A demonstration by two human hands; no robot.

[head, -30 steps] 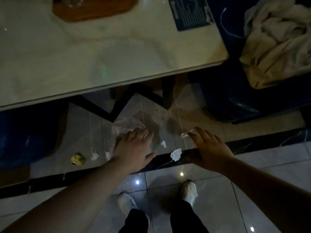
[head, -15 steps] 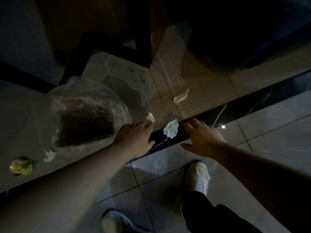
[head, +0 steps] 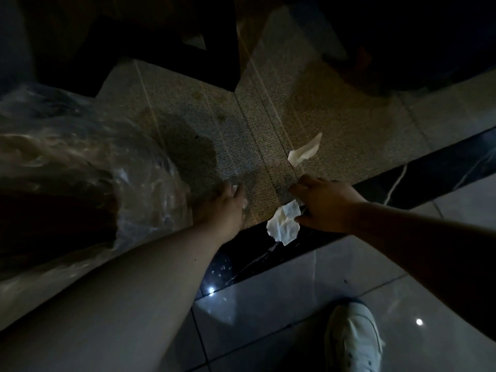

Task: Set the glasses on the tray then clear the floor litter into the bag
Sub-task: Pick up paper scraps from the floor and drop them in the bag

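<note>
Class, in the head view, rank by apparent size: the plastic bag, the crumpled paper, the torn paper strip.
1. Plastic bag, by far the largest.
2. Crumpled paper.
3. Paper strip, though it lies farther from the camera.

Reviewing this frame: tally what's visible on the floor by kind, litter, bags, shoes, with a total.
White paper scraps: 3, a crumpled piece at the right hand, a torn strip, a small bit by the left hand
Clear plastic bag: 1
White shoe: 1
Total: 5
</note>
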